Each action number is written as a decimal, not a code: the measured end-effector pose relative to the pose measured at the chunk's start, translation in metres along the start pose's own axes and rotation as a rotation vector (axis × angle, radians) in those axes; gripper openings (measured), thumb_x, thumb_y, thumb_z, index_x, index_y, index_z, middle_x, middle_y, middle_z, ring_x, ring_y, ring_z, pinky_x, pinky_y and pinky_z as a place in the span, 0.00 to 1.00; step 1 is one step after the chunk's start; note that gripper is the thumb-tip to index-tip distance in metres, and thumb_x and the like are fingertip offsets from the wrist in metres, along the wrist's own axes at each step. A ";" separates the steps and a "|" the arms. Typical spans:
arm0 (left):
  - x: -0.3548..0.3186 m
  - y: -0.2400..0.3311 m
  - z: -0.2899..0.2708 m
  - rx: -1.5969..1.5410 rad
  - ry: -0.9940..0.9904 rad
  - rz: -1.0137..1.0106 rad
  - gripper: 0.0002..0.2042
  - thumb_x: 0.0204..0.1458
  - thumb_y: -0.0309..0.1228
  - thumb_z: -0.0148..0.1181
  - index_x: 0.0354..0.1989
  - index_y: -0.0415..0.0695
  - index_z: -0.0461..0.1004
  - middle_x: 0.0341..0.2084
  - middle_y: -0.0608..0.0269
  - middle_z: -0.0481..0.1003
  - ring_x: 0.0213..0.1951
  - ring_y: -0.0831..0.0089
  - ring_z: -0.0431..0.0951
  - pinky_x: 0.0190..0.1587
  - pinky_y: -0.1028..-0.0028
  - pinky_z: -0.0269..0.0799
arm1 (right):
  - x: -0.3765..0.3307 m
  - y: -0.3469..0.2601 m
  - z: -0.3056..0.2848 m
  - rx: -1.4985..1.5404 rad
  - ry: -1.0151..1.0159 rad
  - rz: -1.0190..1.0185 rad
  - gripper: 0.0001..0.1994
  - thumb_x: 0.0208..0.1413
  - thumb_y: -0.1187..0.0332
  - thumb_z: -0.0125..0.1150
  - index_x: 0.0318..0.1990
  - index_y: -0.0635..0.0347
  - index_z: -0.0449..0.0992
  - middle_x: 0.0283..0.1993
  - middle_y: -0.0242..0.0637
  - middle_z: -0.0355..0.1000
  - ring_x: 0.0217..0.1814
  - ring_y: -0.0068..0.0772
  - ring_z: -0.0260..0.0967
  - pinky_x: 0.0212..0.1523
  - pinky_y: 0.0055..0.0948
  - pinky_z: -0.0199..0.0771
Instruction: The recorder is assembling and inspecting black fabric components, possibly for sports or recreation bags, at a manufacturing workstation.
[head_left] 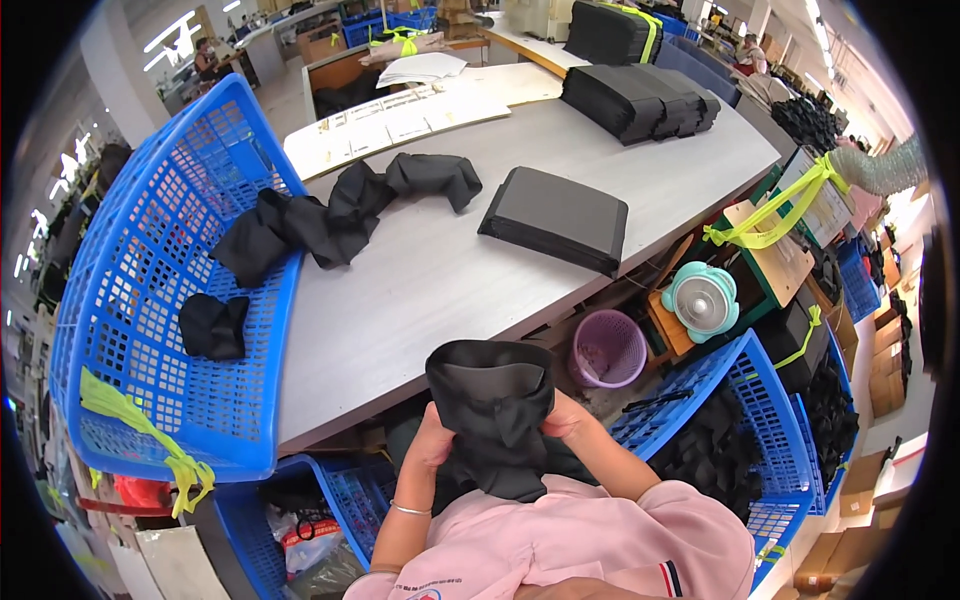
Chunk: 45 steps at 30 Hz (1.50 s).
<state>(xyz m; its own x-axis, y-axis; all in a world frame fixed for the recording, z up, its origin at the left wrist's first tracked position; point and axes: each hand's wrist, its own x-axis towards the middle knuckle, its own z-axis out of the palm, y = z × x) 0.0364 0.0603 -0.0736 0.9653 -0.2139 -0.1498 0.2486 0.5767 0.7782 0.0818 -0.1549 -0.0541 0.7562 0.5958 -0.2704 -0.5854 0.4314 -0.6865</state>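
Note:
Both my hands hold one black fabric piece [492,410] up in front of my chest, just below the near edge of the grey table [420,290]. My left hand [430,440] grips its left side and my right hand [566,412] grips its right side. The top of the piece is folded over. On the table lie a flat stack of folded black pieces [556,217] and a loose heap of black fabric [345,212] that spills into a tilted blue basket [150,300].
Another stack of black pieces [640,100] sits at the table's far end, with white sheets [400,118] beside it. A purple bin [608,347], a teal fan [703,300] and a blue basket of black fabric [730,440] stand to my right. People work far off.

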 end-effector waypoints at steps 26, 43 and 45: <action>0.008 0.010 -0.008 -0.013 0.220 -0.196 0.19 0.48 0.21 0.70 0.50 0.37 0.76 0.42 0.60 0.81 0.42 0.72 0.81 0.48 0.71 0.78 | 0.012 -0.041 -0.011 -0.464 0.238 0.211 0.07 0.55 0.71 0.65 0.41 0.58 0.82 0.37 0.28 0.79 0.36 0.17 0.72 0.34 0.19 0.71; 0.008 -0.015 -0.009 0.068 0.470 -0.122 0.15 0.51 0.25 0.69 0.46 0.34 0.77 0.38 0.62 0.80 0.39 0.75 0.79 0.45 0.74 0.74 | 0.001 -0.050 -0.032 -0.188 0.260 -0.025 0.17 0.60 0.67 0.61 0.55 0.61 0.74 0.47 0.34 0.76 0.35 0.19 0.73 0.33 0.18 0.71; 0.007 -0.014 -0.007 0.126 0.504 0.002 0.15 0.50 0.25 0.69 0.46 0.34 0.77 0.39 0.61 0.81 0.39 0.74 0.79 0.45 0.72 0.75 | -0.012 -0.037 -0.032 -0.445 0.258 -0.045 0.21 0.61 0.66 0.61 0.61 0.62 0.71 0.53 0.36 0.75 0.40 0.19 0.75 0.38 0.18 0.74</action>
<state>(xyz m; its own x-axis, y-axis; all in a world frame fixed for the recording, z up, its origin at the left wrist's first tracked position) 0.0405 0.0559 -0.0897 0.8924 0.2112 -0.3988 0.2646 0.4710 0.8415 0.1035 -0.2002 -0.0469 0.8582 0.3726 -0.3531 -0.4120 0.0895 -0.9068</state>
